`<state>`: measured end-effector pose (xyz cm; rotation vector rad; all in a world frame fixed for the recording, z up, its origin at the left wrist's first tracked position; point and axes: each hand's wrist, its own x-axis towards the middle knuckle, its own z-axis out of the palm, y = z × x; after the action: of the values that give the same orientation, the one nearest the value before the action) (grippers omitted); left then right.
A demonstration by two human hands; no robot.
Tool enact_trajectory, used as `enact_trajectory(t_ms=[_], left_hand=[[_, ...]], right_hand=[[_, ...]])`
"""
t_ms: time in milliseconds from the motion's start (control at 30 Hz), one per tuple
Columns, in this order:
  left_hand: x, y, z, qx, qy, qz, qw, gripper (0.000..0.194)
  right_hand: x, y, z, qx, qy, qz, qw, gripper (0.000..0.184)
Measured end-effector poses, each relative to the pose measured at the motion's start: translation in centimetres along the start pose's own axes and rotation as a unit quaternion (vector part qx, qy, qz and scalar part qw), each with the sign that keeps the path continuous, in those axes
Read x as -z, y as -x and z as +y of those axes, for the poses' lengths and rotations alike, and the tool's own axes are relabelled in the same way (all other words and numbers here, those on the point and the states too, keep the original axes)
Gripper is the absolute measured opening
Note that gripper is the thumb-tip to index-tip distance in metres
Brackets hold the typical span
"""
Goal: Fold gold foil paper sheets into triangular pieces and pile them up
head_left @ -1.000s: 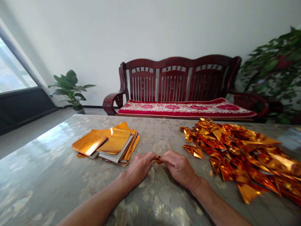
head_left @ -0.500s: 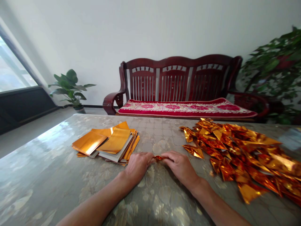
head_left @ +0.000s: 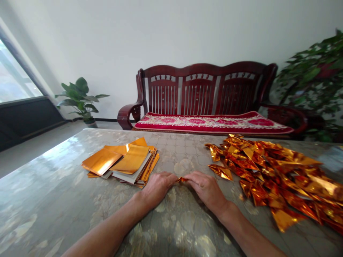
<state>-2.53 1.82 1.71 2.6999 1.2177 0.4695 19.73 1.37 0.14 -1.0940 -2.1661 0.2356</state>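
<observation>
A small piece of folded gold foil paper sits between my two hands, just above or on the table. My left hand pinches its left end, and my right hand pinches the right end; the fingers hide most of it. Left of my left hand lies a loose stack of flat gold foil sheets, some with grey-white undersides showing. To the right of my right hand spreads a large heap of folded gold foil pieces. One folded foil piece lies at the heap's near-left side, closest to my right hand.
The table has a glossy, flower-patterned top. Beyond its far edge stands a dark red wooden bench with a red floral cushion. A potted plant is at the left, leafy vines at the right. Clear plastic lies at the right edge.
My left hand has shifted very slightly, and less of the foil piece between my fingers shows. The stack and the heap stay as they were.
</observation>
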Motion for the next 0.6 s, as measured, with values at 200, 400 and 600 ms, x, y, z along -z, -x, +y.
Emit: enact_trajectory(t_ms=[200,400,600], left_hand=[[0.0,-0.1,-0.2,-0.024,-0.028,0.005,0.999,0.020],[-0.7,-0.1,-0.3,0.014,0.010,0.018,1.000,0.023],[-0.7,-0.1,-0.2,0.046,0.065,0.013,0.997,0.020]], right_hand=[[0.0,0.1,0.2,0.003,0.041,0.008,0.999,0.020],[0.5,0.0,-0.3,0.094,0.102,0.015,0.990,0.017],[1.0,-0.2,-0.4,0.126,0.113,-0.012,0.985,0.027]])
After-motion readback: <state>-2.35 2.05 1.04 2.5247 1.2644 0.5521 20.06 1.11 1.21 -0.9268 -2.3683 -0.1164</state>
